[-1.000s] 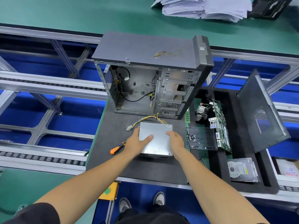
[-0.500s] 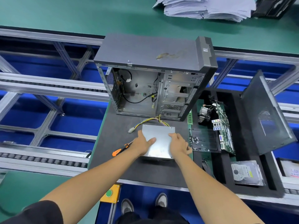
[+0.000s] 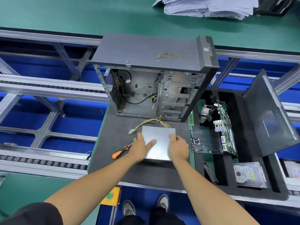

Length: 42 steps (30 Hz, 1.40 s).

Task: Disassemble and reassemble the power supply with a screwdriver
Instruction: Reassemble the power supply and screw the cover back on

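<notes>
The metal box (image 3: pixel 159 142) lies flat between both hands: left hand (image 3: pixel 140 149) clasps its left edge, thumb across the top; right hand (image 3: pixel 178 147) curls over its right edge. The screwdriver (image 3: pixel 121 151) lies just left of the left fingers.

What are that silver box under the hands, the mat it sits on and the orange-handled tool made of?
The power supply looks like bare sheet metal: dull silver with a soft sheen and sharp folded edges. The mat seems to be dark grey foam or rubber, matte and without glare. The screwdriver probably has an orange and black plastic or rubber handle with a thin, shiny steel shaft.
</notes>
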Available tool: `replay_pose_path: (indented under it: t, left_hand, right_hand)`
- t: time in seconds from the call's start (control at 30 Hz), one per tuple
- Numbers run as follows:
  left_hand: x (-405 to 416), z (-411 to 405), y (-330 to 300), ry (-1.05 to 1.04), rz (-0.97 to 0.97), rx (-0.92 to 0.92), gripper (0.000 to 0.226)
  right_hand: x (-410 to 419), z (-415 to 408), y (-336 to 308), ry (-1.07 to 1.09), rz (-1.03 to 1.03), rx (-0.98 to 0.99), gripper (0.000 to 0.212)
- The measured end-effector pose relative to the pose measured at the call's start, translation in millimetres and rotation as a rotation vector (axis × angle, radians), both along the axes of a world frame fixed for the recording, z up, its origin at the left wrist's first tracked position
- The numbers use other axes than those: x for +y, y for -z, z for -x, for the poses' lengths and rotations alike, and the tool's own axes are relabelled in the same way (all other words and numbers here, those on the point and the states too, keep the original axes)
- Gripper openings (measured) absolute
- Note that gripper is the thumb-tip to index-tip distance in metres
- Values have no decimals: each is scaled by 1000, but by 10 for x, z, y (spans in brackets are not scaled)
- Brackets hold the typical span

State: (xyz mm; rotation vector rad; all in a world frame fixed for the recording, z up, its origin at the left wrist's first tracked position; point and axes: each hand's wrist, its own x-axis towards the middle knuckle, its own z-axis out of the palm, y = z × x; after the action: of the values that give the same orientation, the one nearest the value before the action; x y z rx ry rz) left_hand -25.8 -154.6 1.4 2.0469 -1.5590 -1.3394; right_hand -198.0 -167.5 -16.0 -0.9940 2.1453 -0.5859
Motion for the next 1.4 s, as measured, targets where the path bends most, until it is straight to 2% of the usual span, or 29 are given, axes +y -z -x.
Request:
replay_pose_path:
  t: [0.1,0.3,0.43,0.5,0.53,0.57,0.63,0.7,0.73,0.8,0.87,0.97,1.07,1.13,1.23,1.3,1.37,1.4]
  left_hand:
    - [25,24,29,-31,36,0,65]
    - [38,17,17,-20,36,-28,71]
    - [89,-4,1,-59,47,91,75]
    - [162,-93,-3,-80,71,220,69]
    - [215,-183,-8,-99,97,253,61]
    - [271,-312,-3,-112,152,229,51]
    - [374,-676,77,-122,327,12,29]
    - [476,-1082,168,-126,403,-230,21]
    - [523,-1247,201,-131,383,-280,24]
    - [581,-1439,257,-82,305,-250,36]
    - [635,-1482,302,66,288,-249,41]
    - [664,-1452,362,337,399,-398,36]
    - [631,-1444,463,413,386,-439,34]
    - [606,-1429,469,222,327,-240,26]
    - [556,-1397,400,-249,157,248,20]
    - [538,-1396,392,-323,71,393,17]
    - [545,-1416,368,-238,79,326,17]
    - [553,-1438,385,-139,129,219,17]
  right_hand:
    - [21,-9,-7,18,41,21,47]
    - [39,9,-1,-34,6,73,36]
    - [51,34,-39,-84,-38,16,39]
    - [55,22,-59,-89,-48,4,39]
    - [49,9,-69,-88,-34,64,39]
    - [49,-12,-84,-99,3,181,42]
    - [55,-72,-150,-205,148,411,52]
    - [75,-185,-200,-412,303,487,59]
    - [90,-256,-210,-514,341,478,60]
    - [124,-398,-186,-688,373,439,55]
    - [165,-468,-140,-823,389,453,51]
    - [150,-454,-78,-850,389,474,54]
    - [132,-442,-41,-852,389,512,54]
    - [132,-451,-31,-844,400,510,53]
    - [143,-463,-29,-840,402,508,53]
    - [142,-462,-36,-834,401,502,52]
    - [152,-472,-58,-831,409,506,50]
    - [164,-493,-72,-833,424,512,49]
